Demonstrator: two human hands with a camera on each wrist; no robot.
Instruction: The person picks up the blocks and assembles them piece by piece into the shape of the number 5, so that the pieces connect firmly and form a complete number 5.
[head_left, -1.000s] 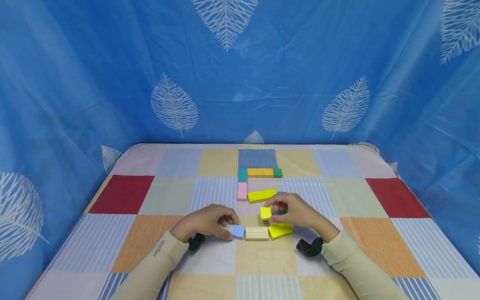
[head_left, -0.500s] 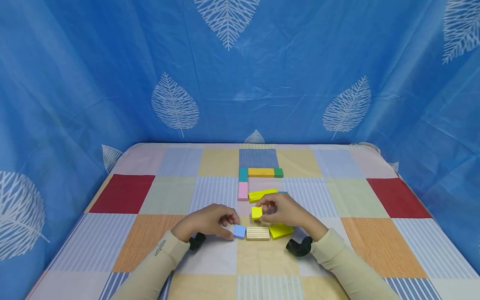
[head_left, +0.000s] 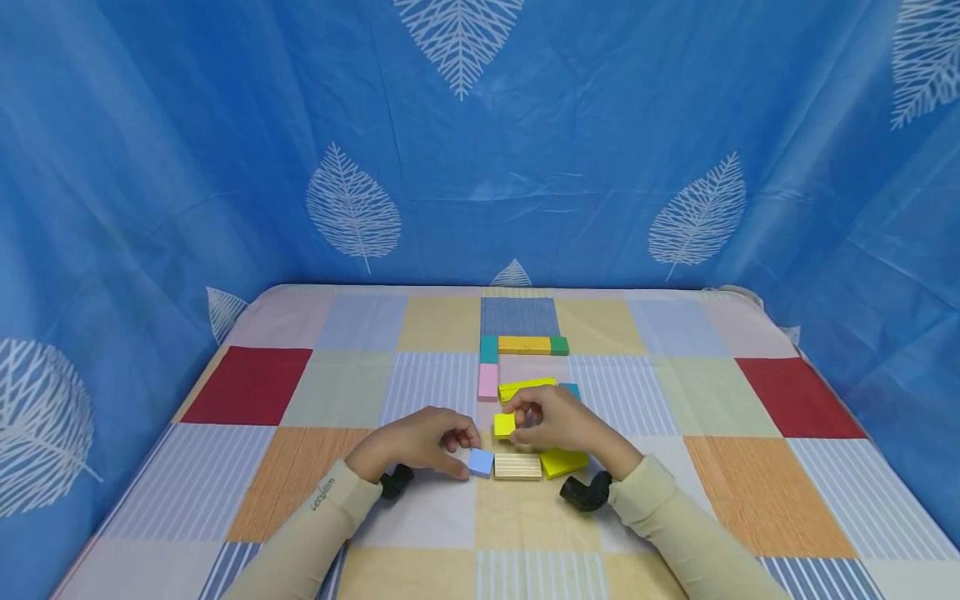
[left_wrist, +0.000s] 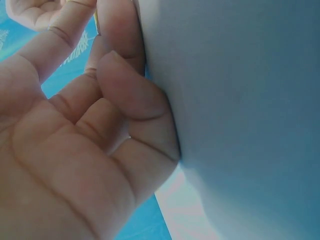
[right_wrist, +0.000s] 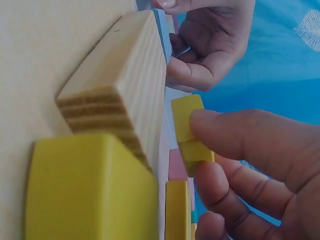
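My right hand (head_left: 558, 419) pinches a small yellow block (head_left: 504, 426) between thumb and fingertips, held above the cloth. In the right wrist view that yellow block (right_wrist: 189, 127) is apart from the ridged wooden block (right_wrist: 115, 80). The thumb and finger of my left hand (head_left: 420, 442) hold a light blue block (head_left: 482, 462) at its left end. To the right of the blue block lie the wooden block (head_left: 517, 467) and a larger yellow block (head_left: 564, 462). Curled fingers (left_wrist: 132, 90) fill the left wrist view, where the blue block cannot be made out.
Farther back stand a pink block (head_left: 488, 382), a teal block (head_left: 489, 350), an orange block (head_left: 523, 345) and a green block (head_left: 559, 346). Long yellow pieces (head_left: 527, 388) lie behind my right hand, beside a partly hidden blue-teal block (head_left: 570, 389). A patchwork cloth (head_left: 420, 517) covers the table.
My right hand has moved left with the small yellow block, uncovering more of the blue-teal block. My left hand stays at the light blue block.
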